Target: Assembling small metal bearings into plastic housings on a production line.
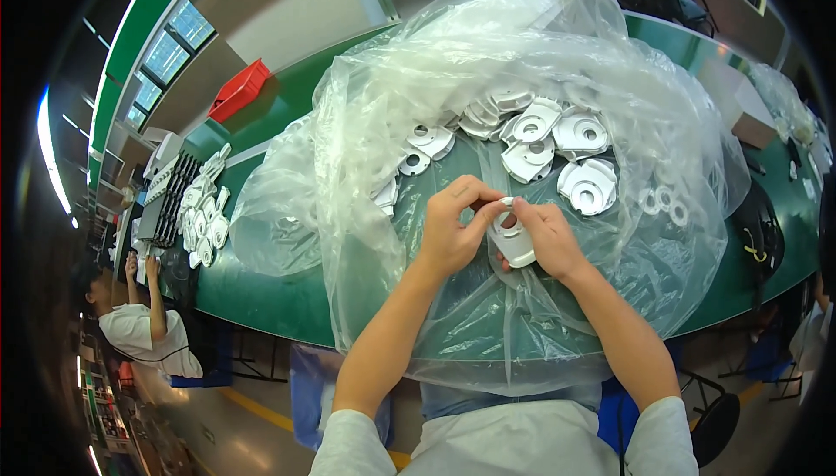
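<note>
Between my two hands is a white plastic housing part (517, 250) with a round hole near its upper end. My left hand (457, 219) pinches its top edge with thumb and forefinger. On the other side, my right hand (549, 241) is closed along its right edge, the thumb near the top. Beyond my hands, several similar white parts (588, 186) lie in a loose pile on a large clear plastic bag (418, 302). Some of them are partly covered by the bag's folds. Small white rings (664, 197) show through the plastic on the right.
The bag spreads over a green table (270, 302). At the left are a red bin (239, 90), a heap of white parts (207, 215) and stacked dark trays (165, 202). Another person (144, 324) works there. A white box (740, 101) and a black bag (756, 232) lie right.
</note>
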A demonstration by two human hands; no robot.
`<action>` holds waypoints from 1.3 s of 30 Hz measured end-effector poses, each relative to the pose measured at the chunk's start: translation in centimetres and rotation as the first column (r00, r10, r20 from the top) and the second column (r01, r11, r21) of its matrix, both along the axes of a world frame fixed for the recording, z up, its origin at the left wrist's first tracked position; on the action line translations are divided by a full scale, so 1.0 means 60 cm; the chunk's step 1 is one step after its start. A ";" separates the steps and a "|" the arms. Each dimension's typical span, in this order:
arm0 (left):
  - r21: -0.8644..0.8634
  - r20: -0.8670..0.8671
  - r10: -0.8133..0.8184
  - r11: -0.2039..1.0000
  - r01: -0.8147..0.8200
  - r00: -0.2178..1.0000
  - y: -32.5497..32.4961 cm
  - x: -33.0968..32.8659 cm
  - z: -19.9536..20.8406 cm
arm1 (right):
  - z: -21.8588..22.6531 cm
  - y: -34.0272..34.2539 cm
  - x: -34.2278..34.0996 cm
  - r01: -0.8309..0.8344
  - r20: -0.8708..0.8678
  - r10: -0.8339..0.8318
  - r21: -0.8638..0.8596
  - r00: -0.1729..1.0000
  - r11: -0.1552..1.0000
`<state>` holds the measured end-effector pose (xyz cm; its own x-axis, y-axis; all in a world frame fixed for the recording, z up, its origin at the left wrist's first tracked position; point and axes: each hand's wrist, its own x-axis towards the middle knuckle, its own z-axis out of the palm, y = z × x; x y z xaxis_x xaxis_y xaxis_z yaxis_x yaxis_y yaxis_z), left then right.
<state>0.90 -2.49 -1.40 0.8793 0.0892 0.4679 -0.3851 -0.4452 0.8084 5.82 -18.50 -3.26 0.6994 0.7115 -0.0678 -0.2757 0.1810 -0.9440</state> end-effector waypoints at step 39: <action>-0.143 -0.273 -0.169 0.981 0.134 0.947 -0.001 0.004 0.004 | 0.005 0.006 0.005 0.111 -0.043 -0.106 0.122 0.993 0.986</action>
<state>1.15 -2.57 -1.14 0.9811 -0.0151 0.1928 -0.1888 -0.2915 0.9377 6.13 -18.11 -2.97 0.7716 0.6360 -0.0105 -0.2819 0.3271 -0.9019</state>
